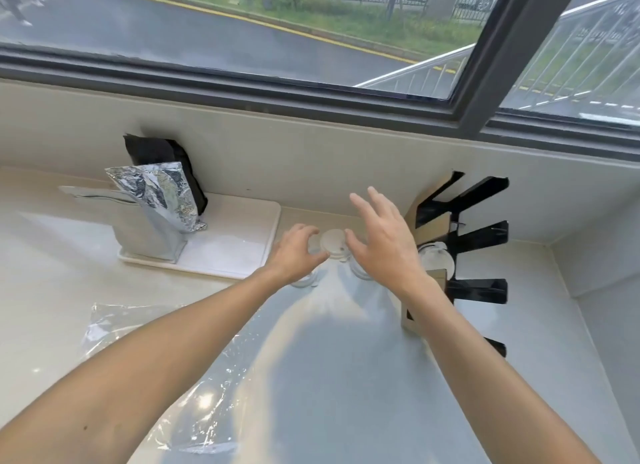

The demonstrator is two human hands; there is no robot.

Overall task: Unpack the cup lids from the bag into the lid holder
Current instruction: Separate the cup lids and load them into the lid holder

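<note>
A small stack of white cup lids (333,243) lies on the pale counter between my hands. My left hand (297,254) curls around the stack's left side, fingertips touching it. My right hand (382,236) hovers just right of the stack, fingers spread and holding nothing. More lids (304,283) lie flat under my left wrist. The clear plastic bag (194,387) lies flattened on the counter beneath my left forearm. The black lid holder (478,238) with slanted dividers stands at the right, with white lids (437,259) in one slot.
A white tray (242,245) at the back left carries a silver foil pouch (156,203) and a black pouch (156,150). The wall and window sill run along the back; a side wall (606,255) closes the counter on the right.
</note>
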